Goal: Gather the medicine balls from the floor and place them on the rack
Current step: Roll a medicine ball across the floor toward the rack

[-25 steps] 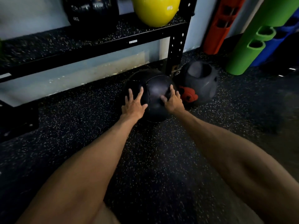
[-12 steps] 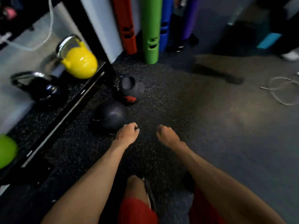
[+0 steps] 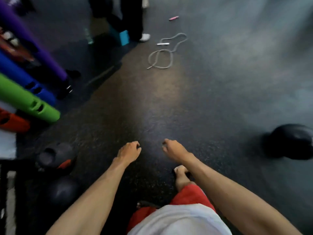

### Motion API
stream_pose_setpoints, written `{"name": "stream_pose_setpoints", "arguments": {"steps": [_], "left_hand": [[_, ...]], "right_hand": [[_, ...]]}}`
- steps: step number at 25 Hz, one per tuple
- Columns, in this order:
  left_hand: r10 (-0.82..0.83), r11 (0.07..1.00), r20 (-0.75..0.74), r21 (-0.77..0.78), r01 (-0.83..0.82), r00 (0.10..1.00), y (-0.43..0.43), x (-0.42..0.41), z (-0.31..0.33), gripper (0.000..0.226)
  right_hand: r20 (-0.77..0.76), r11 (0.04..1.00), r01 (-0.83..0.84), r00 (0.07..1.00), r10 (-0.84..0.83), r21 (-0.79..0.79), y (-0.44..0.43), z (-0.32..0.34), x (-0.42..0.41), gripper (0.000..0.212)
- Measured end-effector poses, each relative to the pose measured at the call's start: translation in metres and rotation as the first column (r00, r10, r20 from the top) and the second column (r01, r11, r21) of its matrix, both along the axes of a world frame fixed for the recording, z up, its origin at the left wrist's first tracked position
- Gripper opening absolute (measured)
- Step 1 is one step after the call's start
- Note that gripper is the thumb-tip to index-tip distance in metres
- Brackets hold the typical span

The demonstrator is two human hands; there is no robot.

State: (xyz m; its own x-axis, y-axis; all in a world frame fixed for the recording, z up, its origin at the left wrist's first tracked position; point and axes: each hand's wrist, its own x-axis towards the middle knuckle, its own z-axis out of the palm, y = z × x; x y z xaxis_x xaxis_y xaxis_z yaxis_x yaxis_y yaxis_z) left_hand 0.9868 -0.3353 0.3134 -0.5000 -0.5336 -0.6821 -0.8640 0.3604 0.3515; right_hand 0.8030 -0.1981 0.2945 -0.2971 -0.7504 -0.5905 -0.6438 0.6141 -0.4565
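A black medicine ball [image 3: 291,141] lies on the dark rubber floor at the far right. Another plain black ball [image 3: 61,192] rests at the lower left beside the rack's corner [image 3: 6,184]. Just above it sits a black ball with grip holes and a red mark [image 3: 55,155]. My left hand [image 3: 128,152] and my right hand [image 3: 174,150] hang over bare floor in the middle, fingers loosely curled, holding nothing. Neither hand touches a ball. The view is blurred by motion.
Green [image 3: 28,100], blue [image 3: 22,78], purple [image 3: 32,41] and orange [image 3: 11,122] foam tubes lean at the left. A grey skipping rope [image 3: 162,56] lies on the floor ahead. Another person's legs [image 3: 133,19] and a teal block [image 3: 124,37] stand at the top.
My hands have left the black ball by the rack. My view has swung right, away from the rack, bringing another ball at the far right into sight.
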Motion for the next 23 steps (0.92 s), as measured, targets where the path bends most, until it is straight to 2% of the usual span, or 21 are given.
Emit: {"name": "stream_pose_setpoints", "arguments": {"steps": [4, 10, 16, 20, 23], "left_hand": [[-0.269, 0.959, 0.032, -0.083, 0.271, 0.963, 0.014, -0.141, 0.0, 0.027], [-0.522, 0.85, 0.002, -0.077, 0.521, 0.853, 0.057, -0.363, -0.003, 0.029], [-0.715, 0.699, -0.025, -0.053, 0.714, 0.698, 0.106, -0.533, -0.001, 0.027], [-0.82, 0.572, -0.048, -0.072, 0.817, 0.57, 0.14, -0.647, -0.001, 0.03], [-0.884, 0.468, -0.059, -0.096, 0.878, 0.465, 0.165, -0.727, -0.006, 0.03]], "right_hand": [[0.012, 0.959, 0.283, 0.959, -0.284, 0.03, 0.056, 0.001, -0.1, 0.036], [0.023, 0.811, 0.578, 0.813, -0.582, 0.092, 0.128, 0.01, -0.255, 0.036], [0.012, 0.654, 0.749, 0.657, -0.754, 0.106, 0.187, 0.025, -0.382, 0.036], [0.011, 0.535, 0.837, 0.538, -0.843, 0.116, 0.222, 0.023, -0.455, 0.037], [-0.004, 0.478, 0.871, 0.482, -0.876, 0.115, 0.235, 0.016, -0.515, 0.036]]}}
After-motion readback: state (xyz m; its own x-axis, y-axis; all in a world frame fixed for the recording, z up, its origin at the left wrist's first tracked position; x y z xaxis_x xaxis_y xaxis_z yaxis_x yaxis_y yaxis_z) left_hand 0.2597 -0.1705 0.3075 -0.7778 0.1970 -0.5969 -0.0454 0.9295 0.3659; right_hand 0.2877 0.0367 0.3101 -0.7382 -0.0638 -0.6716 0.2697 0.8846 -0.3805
